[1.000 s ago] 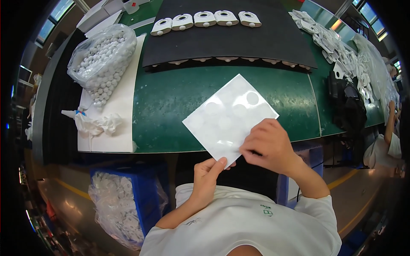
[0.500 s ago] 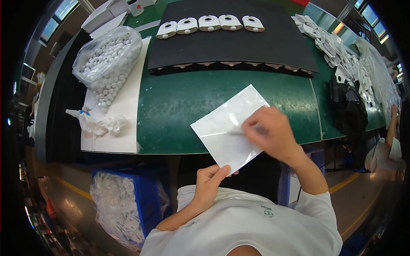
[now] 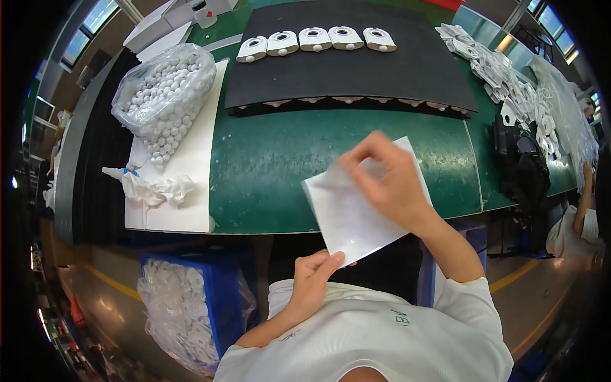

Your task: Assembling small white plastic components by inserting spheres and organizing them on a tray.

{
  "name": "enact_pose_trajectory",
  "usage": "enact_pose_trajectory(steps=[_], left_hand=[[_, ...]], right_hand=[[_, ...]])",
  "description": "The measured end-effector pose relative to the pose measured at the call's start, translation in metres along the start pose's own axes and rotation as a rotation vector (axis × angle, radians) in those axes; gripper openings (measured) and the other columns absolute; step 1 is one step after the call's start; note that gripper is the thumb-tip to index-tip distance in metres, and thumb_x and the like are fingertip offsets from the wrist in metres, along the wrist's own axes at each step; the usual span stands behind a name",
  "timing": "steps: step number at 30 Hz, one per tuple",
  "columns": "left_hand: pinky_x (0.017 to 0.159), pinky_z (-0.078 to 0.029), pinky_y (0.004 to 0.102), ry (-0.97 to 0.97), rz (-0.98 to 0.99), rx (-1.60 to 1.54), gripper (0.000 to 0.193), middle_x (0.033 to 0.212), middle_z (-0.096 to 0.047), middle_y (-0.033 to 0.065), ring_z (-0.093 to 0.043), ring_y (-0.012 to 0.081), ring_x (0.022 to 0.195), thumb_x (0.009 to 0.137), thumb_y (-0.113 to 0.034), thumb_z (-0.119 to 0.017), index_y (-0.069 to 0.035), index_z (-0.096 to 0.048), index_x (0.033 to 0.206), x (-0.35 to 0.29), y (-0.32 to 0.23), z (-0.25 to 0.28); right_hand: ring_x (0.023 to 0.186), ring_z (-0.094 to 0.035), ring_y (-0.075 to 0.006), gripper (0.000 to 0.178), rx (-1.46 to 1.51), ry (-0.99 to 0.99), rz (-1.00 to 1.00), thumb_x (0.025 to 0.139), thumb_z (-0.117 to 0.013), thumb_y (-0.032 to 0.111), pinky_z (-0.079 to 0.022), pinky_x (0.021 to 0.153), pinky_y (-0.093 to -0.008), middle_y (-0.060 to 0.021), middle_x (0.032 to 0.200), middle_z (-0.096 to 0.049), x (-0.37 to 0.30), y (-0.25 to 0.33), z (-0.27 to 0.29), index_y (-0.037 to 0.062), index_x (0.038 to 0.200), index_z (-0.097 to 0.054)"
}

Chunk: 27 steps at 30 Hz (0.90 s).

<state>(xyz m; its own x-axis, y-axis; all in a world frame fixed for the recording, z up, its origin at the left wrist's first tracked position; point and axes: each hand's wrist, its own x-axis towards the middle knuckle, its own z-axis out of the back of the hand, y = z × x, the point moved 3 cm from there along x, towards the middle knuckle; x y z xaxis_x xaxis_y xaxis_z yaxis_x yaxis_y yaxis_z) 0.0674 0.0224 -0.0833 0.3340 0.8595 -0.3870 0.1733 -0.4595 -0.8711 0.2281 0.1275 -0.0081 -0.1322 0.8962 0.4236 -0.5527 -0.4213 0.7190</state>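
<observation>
A glossy white sheet (image 3: 359,223) is held up at the near edge of the green table. My left hand (image 3: 313,280) pinches its lower corner between thumb and fingers. Above the sheet's upper part is my right hand (image 3: 391,184), fingers curled into a pinch and smeared by motion. Whether it grips the sheet's edge or some small piece cannot be made out. Beyond, several white rounded housings (image 3: 316,39), each with a dark round opening and a small white ball at its near end, stand in a row on a black board (image 3: 356,73).
An open clear bag of white balls (image 3: 167,95) lies at left on white board, near crumpled tissue (image 3: 156,188) and a nozzle-tipped bottle (image 3: 116,172). White parts (image 3: 493,70) are heaped at right beside a black bag (image 3: 523,156). Below left, a blue crate (image 3: 219,299) holds bagged parts.
My right hand has moved left and up across the sheet. The sheet has turned and shifted slightly right, while my left hand keeps its corner.
</observation>
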Motion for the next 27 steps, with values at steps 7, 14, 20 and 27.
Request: enact_pose_trajectory(steps=[7,14,20,27], left_hand=[[0.077,-0.043,0.0266,0.017,0.016,-0.001,0.027,0.085,-0.068,0.0107,-0.059,0.0129,0.080,0.089,-0.015,-0.053,0.007,-0.068,0.090,0.003,0.004,0.000],[0.078,-0.044,0.0271,0.028,0.011,-0.006,0.027,0.086,-0.068,0.0113,-0.059,0.0131,0.080,0.089,-0.015,-0.054,0.007,-0.068,0.091,0.002,0.002,-0.002],[0.078,-0.044,0.0282,-0.005,0.004,-0.002,0.029,0.087,-0.068,0.0126,-0.060,0.0153,0.080,0.089,-0.016,-0.053,0.008,-0.066,0.096,0.000,0.001,0.000],[0.079,-0.043,0.0293,0.007,0.034,0.022,0.029,0.089,-0.068,0.0140,-0.060,0.0161,0.083,0.089,-0.017,-0.053,0.008,-0.066,0.096,0.001,0.002,-0.004]], right_hand=[[0.077,-0.059,-0.0229,0.017,-0.246,-0.125,0.362,0.066,-0.068,-0.001,-0.048,0.067,-0.0313,-0.0033,0.079,-0.063,-0.007,0.004,0.011,0.0077,0.076,-0.058],[0.077,-0.060,-0.0148,0.009,0.000,0.209,0.019,0.075,-0.066,0.006,-0.046,0.065,-0.0275,-0.0037,0.081,-0.065,-0.015,-0.010,0.006,0.0055,0.076,-0.056],[0.081,-0.060,-0.0101,0.011,0.572,-0.334,-0.319,0.087,-0.060,0.009,-0.047,0.073,-0.0249,-0.0043,0.084,-0.064,0.006,-0.055,0.050,0.0018,0.093,-0.053],[0.079,-0.059,-0.0258,0.017,-0.351,-0.177,0.484,0.072,-0.063,-0.002,-0.047,0.071,-0.0334,-0.0062,0.084,-0.064,-0.017,-0.023,0.036,0.0049,0.088,-0.062]])
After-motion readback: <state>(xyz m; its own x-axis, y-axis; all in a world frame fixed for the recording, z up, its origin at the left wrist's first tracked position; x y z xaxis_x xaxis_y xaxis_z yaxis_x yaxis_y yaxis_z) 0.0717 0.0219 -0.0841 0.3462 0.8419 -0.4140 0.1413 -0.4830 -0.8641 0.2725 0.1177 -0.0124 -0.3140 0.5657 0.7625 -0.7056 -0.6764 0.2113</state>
